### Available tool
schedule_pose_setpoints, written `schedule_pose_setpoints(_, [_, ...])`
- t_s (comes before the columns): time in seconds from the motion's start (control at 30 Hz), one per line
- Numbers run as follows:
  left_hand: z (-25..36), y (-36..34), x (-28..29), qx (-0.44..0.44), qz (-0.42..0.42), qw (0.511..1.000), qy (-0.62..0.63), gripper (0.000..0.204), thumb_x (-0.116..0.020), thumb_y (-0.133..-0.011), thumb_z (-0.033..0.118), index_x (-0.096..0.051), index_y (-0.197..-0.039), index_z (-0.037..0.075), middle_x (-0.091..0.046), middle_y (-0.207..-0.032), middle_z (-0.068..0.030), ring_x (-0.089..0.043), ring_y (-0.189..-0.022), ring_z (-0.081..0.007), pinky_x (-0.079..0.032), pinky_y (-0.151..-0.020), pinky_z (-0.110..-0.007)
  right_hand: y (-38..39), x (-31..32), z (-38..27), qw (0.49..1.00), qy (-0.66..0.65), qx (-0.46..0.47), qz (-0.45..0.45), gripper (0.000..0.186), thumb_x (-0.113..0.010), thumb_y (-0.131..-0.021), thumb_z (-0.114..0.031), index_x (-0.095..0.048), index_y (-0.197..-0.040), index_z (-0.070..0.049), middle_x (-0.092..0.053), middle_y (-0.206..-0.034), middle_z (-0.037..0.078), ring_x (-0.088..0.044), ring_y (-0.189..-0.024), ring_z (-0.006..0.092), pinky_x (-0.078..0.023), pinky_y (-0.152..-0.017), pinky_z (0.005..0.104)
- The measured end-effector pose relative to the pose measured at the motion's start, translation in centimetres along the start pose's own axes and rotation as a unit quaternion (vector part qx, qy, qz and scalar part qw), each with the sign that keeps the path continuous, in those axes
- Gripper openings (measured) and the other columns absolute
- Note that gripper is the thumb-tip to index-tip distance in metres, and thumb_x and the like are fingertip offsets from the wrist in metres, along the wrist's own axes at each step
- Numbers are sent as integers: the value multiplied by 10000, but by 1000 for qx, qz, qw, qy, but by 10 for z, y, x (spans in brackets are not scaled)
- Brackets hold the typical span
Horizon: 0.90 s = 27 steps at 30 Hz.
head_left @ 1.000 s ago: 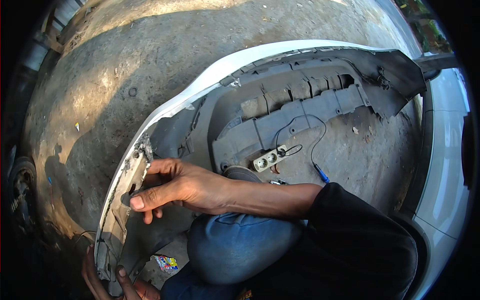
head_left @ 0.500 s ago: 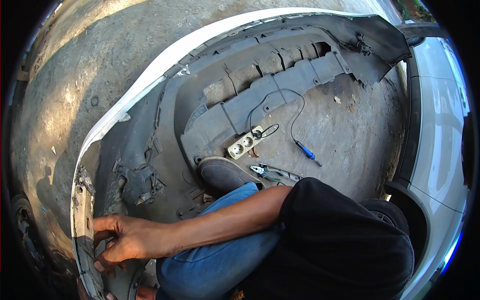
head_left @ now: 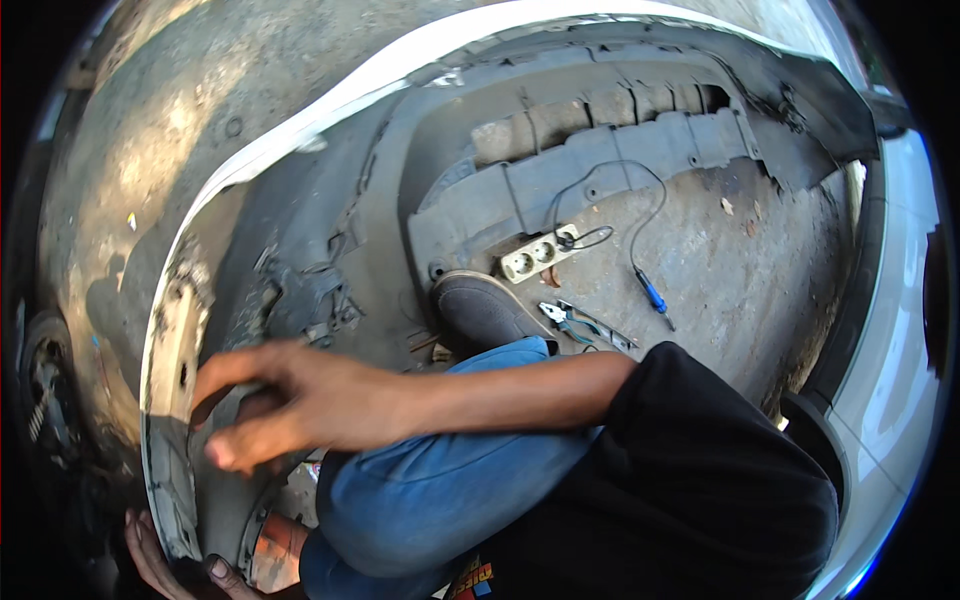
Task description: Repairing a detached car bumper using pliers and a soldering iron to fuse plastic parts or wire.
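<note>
A large car bumper [head_left: 275,150], white outside and dark grey inside, curves around me on the ground. My left hand [head_left: 152,562] is at its near left end, at the lower edge of the view. The fingers lie along the outer side and the thumb shows on the inner side, so the bumper's edge is between them. My right hand [head_left: 300,405] is beside the inner face of that same end, slightly blurred. Its fingers are bent and spread, with nothing visible between them. A pale strip [head_left: 177,345] with a dark lower part lines the edge there.
Near my shoe [head_left: 487,308] lie a white power strip [head_left: 540,256], pliers [head_left: 568,318] and a blue-handled soldering iron [head_left: 651,293] with a black cord. A white car [head_left: 885,330] stands close on the right. An orange object [head_left: 277,552] sits by my knee.
My right hand has come away from the bumper's edge, its fingers spreading. My left hand shows more at the bottom. The whole view has shifted, so the scene sits further right.
</note>
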State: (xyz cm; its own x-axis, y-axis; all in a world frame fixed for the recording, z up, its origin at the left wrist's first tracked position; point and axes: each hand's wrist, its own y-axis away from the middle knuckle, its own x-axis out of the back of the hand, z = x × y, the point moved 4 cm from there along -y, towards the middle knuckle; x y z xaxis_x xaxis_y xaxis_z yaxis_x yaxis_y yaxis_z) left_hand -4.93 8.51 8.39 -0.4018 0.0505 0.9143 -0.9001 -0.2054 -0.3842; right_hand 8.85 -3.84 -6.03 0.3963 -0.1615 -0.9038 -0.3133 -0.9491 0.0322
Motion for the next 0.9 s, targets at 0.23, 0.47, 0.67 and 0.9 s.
schedule_pose_setpoints(0.23, [-61,106,50,78,432,858,265,488,-545,-905,504,-624,-1165,99,-628,-1180,-63,-508,-1173,-336,-436,-1017,-500,78,152,-10,845,410,-33,341,263,-668,-915,-132,-658,-1141,2,-678,-1054,85,-637,-898,125,-516,-830,269])
schedule_pose_setpoints(0.47, [-52,72,-9,-81,-56,658,747,273,-669,-919,337,-739,-922,74,-715,-919,-83,-654,-761,-258,-569,-657,-359,123,172,21,739,582,-165,295,224,-659,-936,-170,-683,-1068,8,-712,-884,114,-679,-837,145,-544,-735,283])
schedule_pose_setpoints(0.67, [-23,112,-110,323,-125,587,732,565,-425,-1004,447,-629,-1147,-60,-659,-1045,-174,-636,-956,-294,-487,-872,-400,203,164,11,703,596,-225,316,232,-655,-931,-155,-666,-1098,6,-694,-878,104,-661,-821,140,-536,-727,286])
schedule_pose_setpoints(0.9, [10,152,-303,202,-478,731,443,428,-631,-929,243,-564,-1299,39,-655,-1078,-188,-665,-913,-321,-528,-805,-393,273,151,1,678,588,-249,365,251,-651,-925,-137,-646,-1133,2,-673,-872,91,-639,-802,134,-527,-717,290])
